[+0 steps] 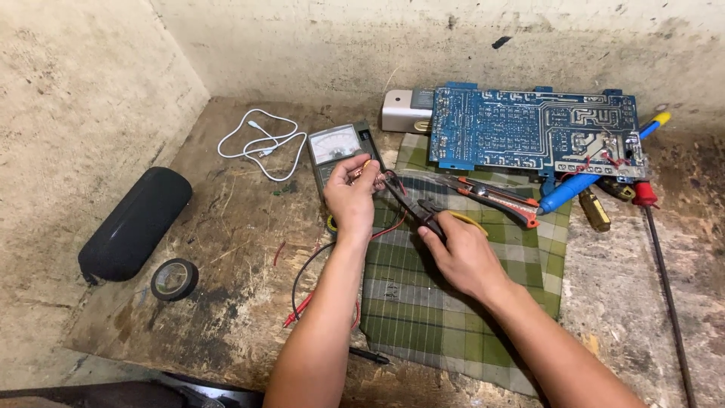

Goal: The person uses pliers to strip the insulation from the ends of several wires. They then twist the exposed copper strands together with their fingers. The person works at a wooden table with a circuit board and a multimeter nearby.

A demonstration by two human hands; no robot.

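My left hand (352, 196) pinches a small reddish wire end (356, 174) over the analog multimeter (337, 145). My right hand (458, 248) grips yellow-handled cutters (417, 208), whose dark jaws reach toward the wire at my left fingers. Red and black test leads (311, 283) trail from under my left wrist across the wooden bench. Both hands work above the left edge of a green plaid cloth (423, 302).
A large blue circuit board (529, 128) lies at the back, with a white box (400, 112) at its left. Orange-handled pliers (498, 198), screwdrivers (596, 185) and a long rod (668, 279) sit right. Left: white cable (260, 143), black cylinder (136, 223), tape roll (174, 279).
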